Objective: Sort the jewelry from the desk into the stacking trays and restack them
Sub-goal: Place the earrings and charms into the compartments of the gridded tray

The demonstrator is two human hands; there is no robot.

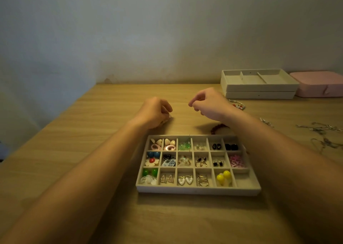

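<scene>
The left hand (155,111) is curling its fingers round a small silver piece (169,115), low over the table (92,123). The right hand (207,104) is hovering beside it with fingertips pinched together; whether it is grasping anything I cannot tell. A red bracelet (218,127) is lying under the right wrist, just behind the tray (196,189), which is holding earrings in most compartments. Chains (323,132) are lying to the right, with two stacked trays (259,87) and a pink box (319,84) standing beyond them.

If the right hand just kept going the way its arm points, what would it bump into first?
Likely only the wall: the right hand aims far-left over bare desk, passing beyond the left hand. Depth is unclear.
</scene>
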